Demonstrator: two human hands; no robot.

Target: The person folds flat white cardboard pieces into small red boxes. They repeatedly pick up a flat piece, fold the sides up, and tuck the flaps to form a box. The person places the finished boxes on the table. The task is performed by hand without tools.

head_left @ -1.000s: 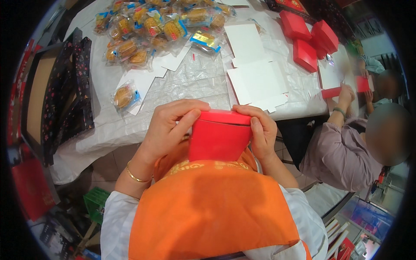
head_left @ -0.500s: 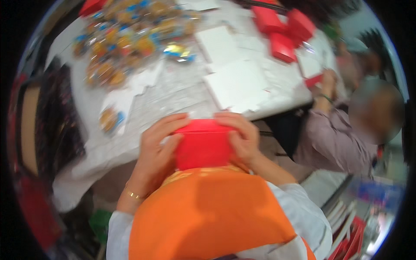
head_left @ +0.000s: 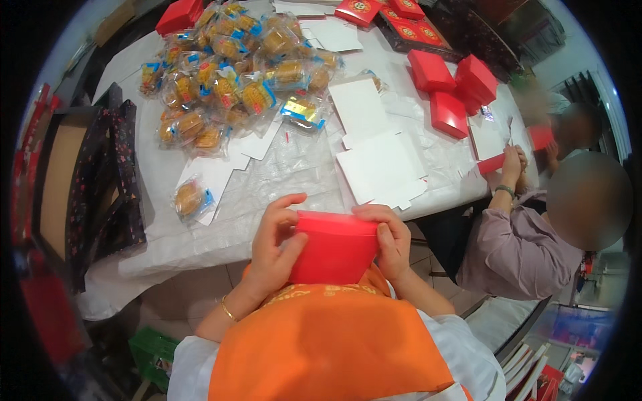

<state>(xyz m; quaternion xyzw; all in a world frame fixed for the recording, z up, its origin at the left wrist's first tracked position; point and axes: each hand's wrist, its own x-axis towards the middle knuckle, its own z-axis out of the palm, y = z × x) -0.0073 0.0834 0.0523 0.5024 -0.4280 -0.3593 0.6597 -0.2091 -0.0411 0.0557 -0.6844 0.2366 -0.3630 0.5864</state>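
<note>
A small red cardboard box [head_left: 334, 252] is held up against the front of my orange apron, its folded top edge toward the table. My left hand [head_left: 275, 248] grips the box's left side, thumb on the near face and index finger stretched out past the top corner. At the right side, my right hand [head_left: 389, 242] pinches the upper corner, with fingers along the top edge. What the fingers do behind the box is hidden.
Wrapped pastries [head_left: 227, 87] heap up at the table's far left, and one wrapped pastry [head_left: 190, 198] lies nearer. Flat white card blanks [head_left: 378, 167] lie ahead. Red boxes [head_left: 449, 115] stand farther right. A seated person [head_left: 511, 250] works at the right; dark patterned boxes [head_left: 100, 187] stand left.
My view has shifted, so the table and its things sit lower in the picture. My left index finger has lifted off the box's top edge. Both hands still hold the box.
</note>
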